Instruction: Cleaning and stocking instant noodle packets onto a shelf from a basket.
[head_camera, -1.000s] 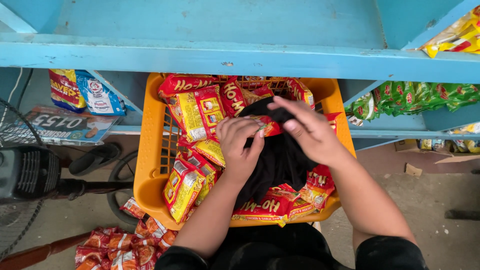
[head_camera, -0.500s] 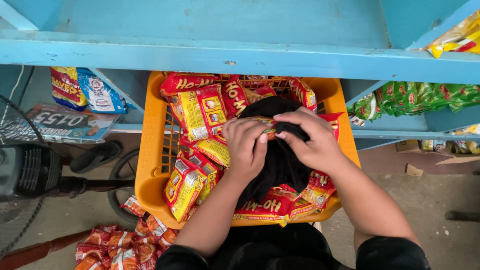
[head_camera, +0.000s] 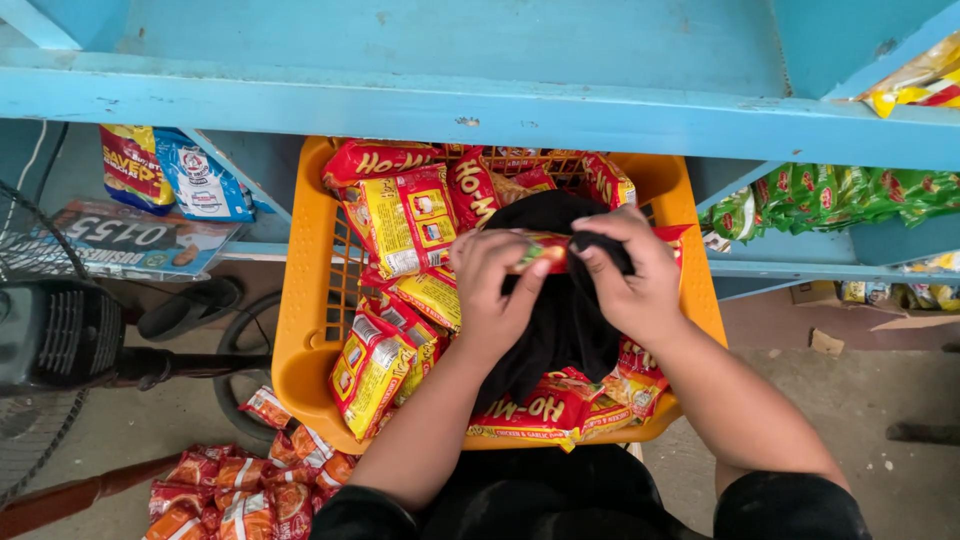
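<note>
Your left hand (head_camera: 497, 290) and right hand (head_camera: 630, 275) are bare, with no gloves, rings or watch showing, and your forearms are uncovered down to the lower edge of the frame. There, black sleeves (head_camera: 790, 505) end short above the elbows, and black clothing fills the bottom centre between them.
</note>
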